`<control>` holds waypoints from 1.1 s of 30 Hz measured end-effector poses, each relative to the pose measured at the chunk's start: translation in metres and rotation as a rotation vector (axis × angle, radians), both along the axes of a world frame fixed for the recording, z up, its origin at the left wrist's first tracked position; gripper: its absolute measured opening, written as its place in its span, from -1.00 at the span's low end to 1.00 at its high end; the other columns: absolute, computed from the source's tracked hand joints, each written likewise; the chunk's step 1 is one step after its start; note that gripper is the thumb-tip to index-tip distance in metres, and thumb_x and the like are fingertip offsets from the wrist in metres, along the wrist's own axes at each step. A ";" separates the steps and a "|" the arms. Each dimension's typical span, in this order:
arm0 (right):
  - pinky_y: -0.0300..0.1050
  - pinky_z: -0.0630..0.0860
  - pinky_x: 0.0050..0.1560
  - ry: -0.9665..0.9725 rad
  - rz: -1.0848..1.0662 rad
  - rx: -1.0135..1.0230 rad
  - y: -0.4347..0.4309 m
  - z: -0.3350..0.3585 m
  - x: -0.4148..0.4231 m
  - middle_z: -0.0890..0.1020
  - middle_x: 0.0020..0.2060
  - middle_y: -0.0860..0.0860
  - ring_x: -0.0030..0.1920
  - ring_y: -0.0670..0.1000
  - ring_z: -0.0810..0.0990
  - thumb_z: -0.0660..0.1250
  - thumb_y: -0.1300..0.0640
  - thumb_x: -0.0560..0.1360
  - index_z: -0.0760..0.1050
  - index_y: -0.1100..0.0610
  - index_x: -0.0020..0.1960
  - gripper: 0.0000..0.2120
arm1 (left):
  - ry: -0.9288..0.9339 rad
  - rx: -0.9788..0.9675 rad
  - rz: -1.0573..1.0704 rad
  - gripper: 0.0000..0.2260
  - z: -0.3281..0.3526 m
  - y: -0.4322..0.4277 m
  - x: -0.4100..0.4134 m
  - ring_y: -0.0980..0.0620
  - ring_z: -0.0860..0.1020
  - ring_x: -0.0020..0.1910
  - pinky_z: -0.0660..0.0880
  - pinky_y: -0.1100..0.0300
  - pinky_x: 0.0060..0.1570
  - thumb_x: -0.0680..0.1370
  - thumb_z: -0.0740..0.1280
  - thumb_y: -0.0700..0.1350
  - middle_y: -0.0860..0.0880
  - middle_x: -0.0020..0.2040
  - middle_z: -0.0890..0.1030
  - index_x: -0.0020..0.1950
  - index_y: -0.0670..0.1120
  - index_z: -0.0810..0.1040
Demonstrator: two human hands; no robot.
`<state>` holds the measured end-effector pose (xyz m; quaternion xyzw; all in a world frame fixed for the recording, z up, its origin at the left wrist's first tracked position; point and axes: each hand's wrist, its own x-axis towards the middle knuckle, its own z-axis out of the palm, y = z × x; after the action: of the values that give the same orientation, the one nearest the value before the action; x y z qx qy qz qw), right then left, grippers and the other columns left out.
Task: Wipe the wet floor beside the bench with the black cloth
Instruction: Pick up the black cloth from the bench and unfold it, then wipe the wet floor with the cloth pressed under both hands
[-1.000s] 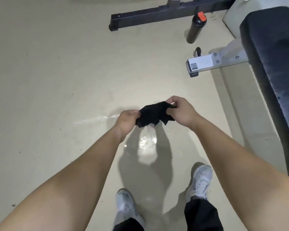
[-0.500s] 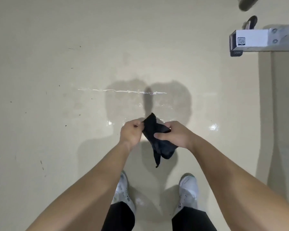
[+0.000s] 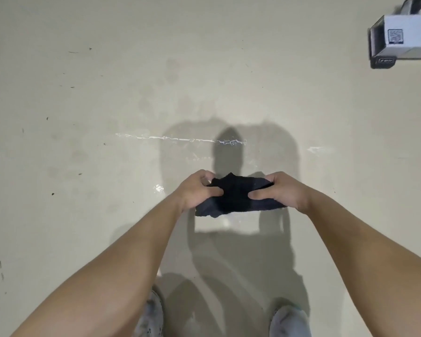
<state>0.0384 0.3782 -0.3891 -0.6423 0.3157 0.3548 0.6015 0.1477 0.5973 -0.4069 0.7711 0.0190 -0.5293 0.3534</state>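
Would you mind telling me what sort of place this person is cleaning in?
Probably a gym or home workout room, though little shows. A white metal frame foot with a code sticker, likely from exercise equipment, sits on a smooth beige floor with wet streaks. The person wears sports shoes.

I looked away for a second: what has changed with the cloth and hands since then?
The black cloth went from bunched, then dangling, to spread flat between the left hand and right hand. The view tilted down, leaving only the bench foot. Both hands still grip it.
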 end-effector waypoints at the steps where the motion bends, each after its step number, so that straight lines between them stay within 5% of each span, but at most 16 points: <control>1: -0.32 0.54 -0.23 -0.017 0.022 -0.021 -0.007 -0.010 0.007 0.75 -0.23 -0.05 -0.22 -0.07 0.72 0.52 0.19 0.47 0.70 0.07 -0.09 -0.95 | -0.072 0.006 0.003 -0.89 -0.013 -0.004 0.011 -0.10 0.67 -0.03 0.61 0.05 0.02 0.49 0.43 -0.17 -0.02 -0.08 0.70 -0.03 0.01 0.60; 3: -0.29 0.55 -0.23 -0.068 0.037 -0.082 -0.021 -0.033 0.023 0.74 -0.25 -0.03 -0.21 -0.02 0.71 0.49 0.21 0.49 0.69 0.12 -0.12 -0.97 | -0.221 0.018 0.028 -0.88 -0.034 -0.014 0.034 -0.09 0.64 -0.11 0.59 0.09 -0.08 0.48 0.34 -0.16 0.02 -0.18 0.67 -0.13 0.05 0.63; 6: -0.11 0.56 -0.13 -0.164 0.031 -0.399 -0.036 -0.072 0.053 0.69 -0.21 -0.01 -0.12 0.09 0.65 0.40 0.14 0.53 0.63 0.13 -0.11 -0.92 | -0.519 0.048 0.149 -0.83 -0.060 -0.033 0.066 -0.07 0.63 0.00 0.56 0.05 0.08 0.51 0.28 -0.13 0.02 -0.03 0.67 0.01 0.04 0.63; 9: 0.10 0.46 0.12 -0.215 0.059 -1.121 -0.032 -0.102 0.074 0.55 0.20 0.10 0.19 0.23 0.50 0.24 0.03 0.57 0.48 0.04 0.32 -0.66 | -0.920 0.167 0.137 -0.67 -0.076 -0.051 0.081 -0.08 0.49 0.24 0.46 0.08 0.14 0.59 0.20 -0.13 -0.03 0.30 0.54 0.34 -0.01 0.52; 11: 0.19 0.39 0.21 -0.313 0.031 -1.322 -0.019 -0.114 0.074 0.44 0.38 0.19 0.31 0.29 0.41 0.22 0.01 0.57 0.35 0.11 0.47 -0.51 | -1.095 0.132 -0.030 -0.63 -0.091 -0.061 0.071 -0.14 0.45 0.32 0.45 0.04 0.23 0.58 0.23 -0.15 -0.08 0.39 0.49 0.38 -0.05 0.54; 13: 0.22 0.34 0.35 -0.425 0.153 -1.277 0.002 -0.130 0.064 0.35 0.49 0.21 0.44 0.29 0.33 0.23 -0.01 0.55 0.27 0.16 0.53 -0.41 | -1.125 0.135 -0.284 -0.59 -0.112 -0.069 0.045 -0.18 0.37 0.47 0.33 0.02 0.44 0.61 0.24 -0.12 -0.14 0.51 0.41 0.47 -0.12 0.47; 15: 0.18 0.23 0.51 -0.442 0.277 -1.206 0.030 -0.155 0.045 0.26 0.57 0.19 0.55 0.23 0.21 0.18 -0.02 0.59 0.18 0.18 0.59 -0.37 | -1.077 0.252 -0.486 -0.48 -0.136 -0.072 0.015 -0.16 0.11 0.62 0.13 -0.03 0.56 0.68 0.10 -0.01 -0.16 0.65 0.14 0.62 -0.14 0.19; 20: 0.13 0.00 0.60 -0.355 0.397 -1.200 0.062 -0.187 0.016 0.06 0.65 0.14 0.64 0.15 0.00 -0.09 -0.07 0.64 0.03 0.12 0.65 -0.38 | -1.004 0.315 -0.486 -0.41 -0.169 -0.060 -0.010 -0.08 -0.19 0.65 -0.11 -0.12 0.60 0.68 0.02 0.06 -0.07 0.68 -0.15 0.67 -0.04 -0.07; 29: 0.14 -0.12 0.61 -0.329 0.300 -1.229 -0.067 -0.195 0.068 -0.11 0.67 0.06 0.65 0.09 -0.14 -0.12 -0.14 0.64 -0.10 0.04 0.67 -0.36 | -1.094 0.212 -0.612 -0.46 -0.172 -0.184 0.056 -0.07 -0.14 0.65 -0.12 -0.11 0.59 0.70 -0.09 0.10 -0.02 0.68 -0.12 0.67 0.01 -0.08; 33: 0.15 -0.09 0.61 -0.304 0.219 -1.245 -0.052 -0.195 0.052 -0.09 0.67 0.08 0.65 0.10 -0.12 -0.11 -0.14 0.64 -0.09 0.07 0.67 -0.36 | -1.108 0.147 -0.628 -0.46 -0.173 -0.170 0.044 -0.09 -0.05 0.65 -0.05 -0.11 0.59 0.69 -0.02 0.07 -0.04 0.68 -0.02 0.66 -0.01 0.03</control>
<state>0.0899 0.3259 -0.5839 -0.9424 0.3064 0.0696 0.1151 0.1915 0.4268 -0.5803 0.9213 -0.3571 -0.1281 0.0853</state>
